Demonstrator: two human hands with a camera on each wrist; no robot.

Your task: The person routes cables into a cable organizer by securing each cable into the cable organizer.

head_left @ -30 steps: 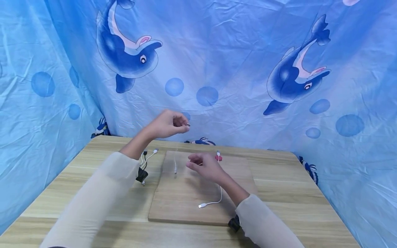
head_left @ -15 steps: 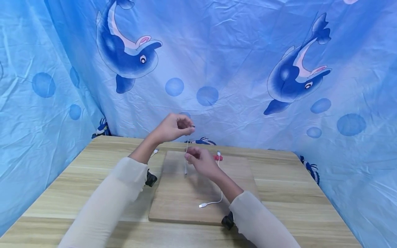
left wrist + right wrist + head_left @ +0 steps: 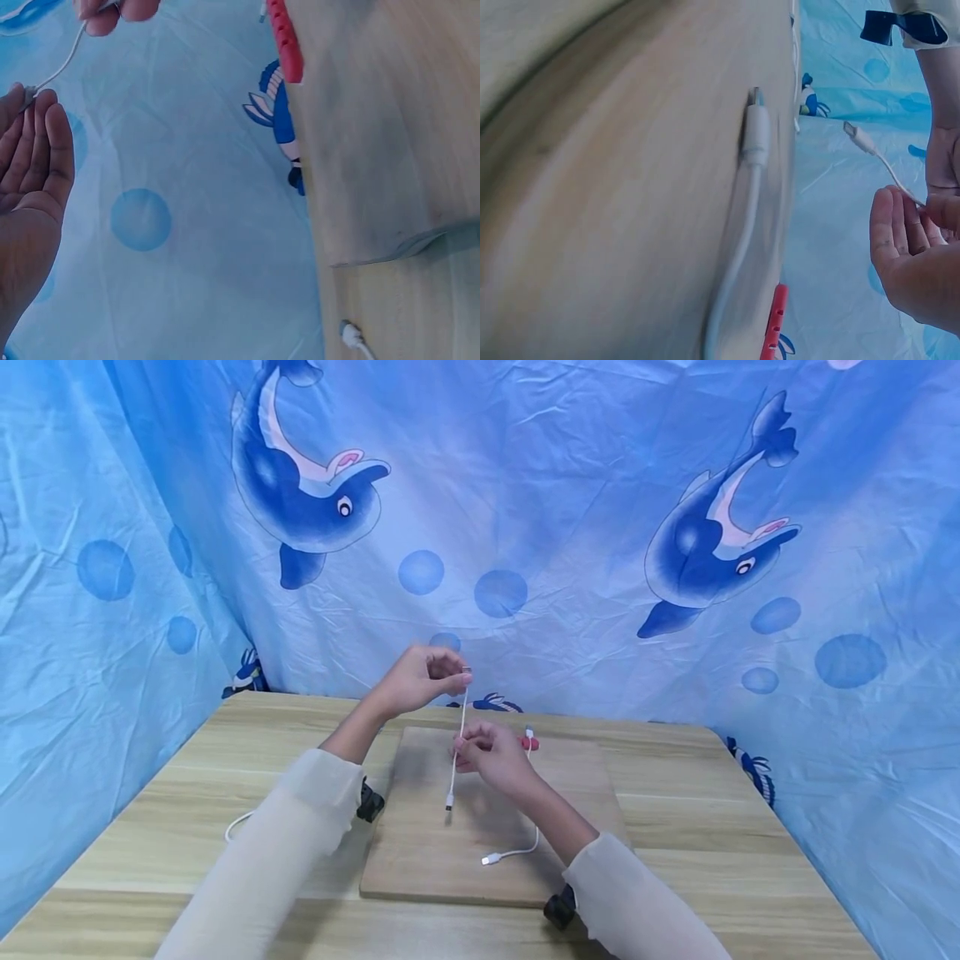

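Note:
A thin white USB cable [image 3: 452, 785] hangs between my two hands above a wooden board. My left hand [image 3: 423, 681] pinches its upper end, a plug [image 3: 30, 94] gripped between thumb and fingers. Lower down, my right hand [image 3: 495, 760] pinches the cord between thumb and forefinger. Below that grip dangles the other plug [image 3: 859, 139]. A second white cable [image 3: 756, 142] lies on the board, its far plug beside a red slotted strip [image 3: 289, 45]; whether the cord sits in a slot is unclear.
The wooden board [image 3: 420, 868] lies on a wood-grain table [image 3: 697, 877]. Part of a white cable [image 3: 236, 822] shows left of my left sleeve, and a white plug [image 3: 351, 334] lies beyond the board. A blue dolphin-print cloth [image 3: 585, 527] hangs behind.
My left hand has moved right and slightly down, bringing the hanging cable to my right hand. My right hand, earlier apart from that cable, now pinches its cord.

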